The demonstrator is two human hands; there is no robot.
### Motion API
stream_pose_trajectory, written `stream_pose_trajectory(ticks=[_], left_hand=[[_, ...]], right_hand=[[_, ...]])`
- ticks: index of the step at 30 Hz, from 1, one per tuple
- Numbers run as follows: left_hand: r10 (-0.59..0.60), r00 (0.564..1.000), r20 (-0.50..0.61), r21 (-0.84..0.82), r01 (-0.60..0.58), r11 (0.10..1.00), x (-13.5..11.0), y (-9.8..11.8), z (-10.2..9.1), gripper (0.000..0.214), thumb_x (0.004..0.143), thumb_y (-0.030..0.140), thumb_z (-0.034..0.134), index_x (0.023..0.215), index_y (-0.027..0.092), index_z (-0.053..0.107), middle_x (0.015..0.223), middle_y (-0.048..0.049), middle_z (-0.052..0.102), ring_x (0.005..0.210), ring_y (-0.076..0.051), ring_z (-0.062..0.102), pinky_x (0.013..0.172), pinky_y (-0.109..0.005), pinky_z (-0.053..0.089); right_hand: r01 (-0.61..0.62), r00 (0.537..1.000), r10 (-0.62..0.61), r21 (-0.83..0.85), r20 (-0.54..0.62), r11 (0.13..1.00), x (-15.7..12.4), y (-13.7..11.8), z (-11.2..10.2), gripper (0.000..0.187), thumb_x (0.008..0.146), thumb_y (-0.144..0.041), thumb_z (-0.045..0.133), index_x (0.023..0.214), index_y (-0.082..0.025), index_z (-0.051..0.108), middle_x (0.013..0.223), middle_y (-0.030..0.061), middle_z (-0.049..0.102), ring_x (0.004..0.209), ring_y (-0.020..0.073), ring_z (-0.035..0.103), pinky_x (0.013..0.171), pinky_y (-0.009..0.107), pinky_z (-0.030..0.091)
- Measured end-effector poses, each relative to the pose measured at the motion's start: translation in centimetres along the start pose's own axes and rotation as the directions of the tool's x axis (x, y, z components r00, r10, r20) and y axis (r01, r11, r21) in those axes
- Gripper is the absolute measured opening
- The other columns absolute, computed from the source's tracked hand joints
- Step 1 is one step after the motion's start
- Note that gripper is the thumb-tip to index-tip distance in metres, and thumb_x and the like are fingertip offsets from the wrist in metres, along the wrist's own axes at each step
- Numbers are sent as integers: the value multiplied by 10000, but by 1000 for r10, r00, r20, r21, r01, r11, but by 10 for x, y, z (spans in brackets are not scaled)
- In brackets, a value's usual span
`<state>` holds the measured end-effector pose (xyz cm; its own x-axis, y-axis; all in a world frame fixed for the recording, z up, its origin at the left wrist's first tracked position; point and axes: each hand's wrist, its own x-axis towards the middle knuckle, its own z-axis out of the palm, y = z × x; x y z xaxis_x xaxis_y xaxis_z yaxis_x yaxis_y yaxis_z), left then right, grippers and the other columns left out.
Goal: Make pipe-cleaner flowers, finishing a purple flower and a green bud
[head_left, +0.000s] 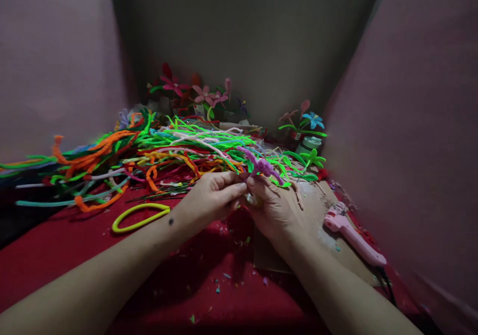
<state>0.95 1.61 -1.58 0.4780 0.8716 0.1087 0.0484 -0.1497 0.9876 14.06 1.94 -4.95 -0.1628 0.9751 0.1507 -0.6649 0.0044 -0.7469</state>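
Both of my hands meet near the middle of the view, just above the table. Between their fingertips is a purple pipe-cleaner flower [263,167], its fuzzy petals sticking up and to the right. My left hand [220,193] pinches at its base with thumb and forefinger. From the other side, my right hand [274,205] closes on it with the thumb on top. Something small and shiny shows under the fingers, too hidden to name. Right behind the hands lies a large heap of pipe cleaners [201,138], mostly green, with orange, white and yellow ones.
A pink hot glue gun [354,235] lies at right on a cardboard sheet [272,253]. A yellow loop [140,218] rests left on the red tablecloth [160,285], which has scattered scraps. Finished pink flowers [203,95] and a blue flower [313,120] stand at the back.
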Motion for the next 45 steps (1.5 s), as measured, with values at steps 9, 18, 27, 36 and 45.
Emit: stream_pose_trajectory(ticks=[9, 18, 27, 36, 45], left_hand=[[531, 845, -60, 703, -342, 624, 2, -19, 3, 183, 851, 152, 420, 687, 156, 501, 578, 41, 428, 509, -70, 385, 514, -205, 298], [12, 989, -144, 47, -6, 999, -2, 12, 5, 272, 842, 266, 479, 593, 156, 474, 440, 78, 360, 359, -32, 258, 368, -165, 208], [-132, 991, -14, -308, 121, 943, 0, 7, 2, 168, 819, 274, 552, 705, 155, 517, 425, 87, 369, 340, -14, 201, 346, -130, 176], [-155, 970, 187, -282, 204, 937, 0, 6, -5, 162, 850, 303, 474, 762, 175, 519, 459, 93, 333, 353, -35, 143, 349, -156, 206], [380, 921, -88, 739, -195, 645, 0, -14, 6, 160, 885, 251, 396, 827, 193, 533, 717, -18, 568, 606, -130, 507, 598, -235, 338]], right_hand=[[113, 991, -123, -159, -53, 981, -4, -2, 2, 114, 687, -183, 680, 794, -224, 682, 716, -32, 647, 565, 99, 486, 501, 228, 351], [95, 995, -90, -238, 33, 967, -1, -5, 2, 43, 714, -211, 624, 725, -202, 665, 602, -40, 552, 574, 93, 435, 532, 223, 337], [60, 998, -57, -125, 33, 990, 4, 0, -3, 53, 692, -244, 643, 688, -191, 635, 616, -34, 548, 552, 91, 439, 502, 212, 348], [69, 997, -67, -107, 26, 992, -1, -3, 1, 65, 694, -232, 674, 661, -193, 633, 580, -51, 553, 538, 83, 454, 557, 230, 379], [280, 949, -311, -326, -46, 903, -3, -1, 2, 29, 731, -215, 636, 730, -231, 660, 722, -30, 641, 726, 149, 562, 752, 300, 447]])
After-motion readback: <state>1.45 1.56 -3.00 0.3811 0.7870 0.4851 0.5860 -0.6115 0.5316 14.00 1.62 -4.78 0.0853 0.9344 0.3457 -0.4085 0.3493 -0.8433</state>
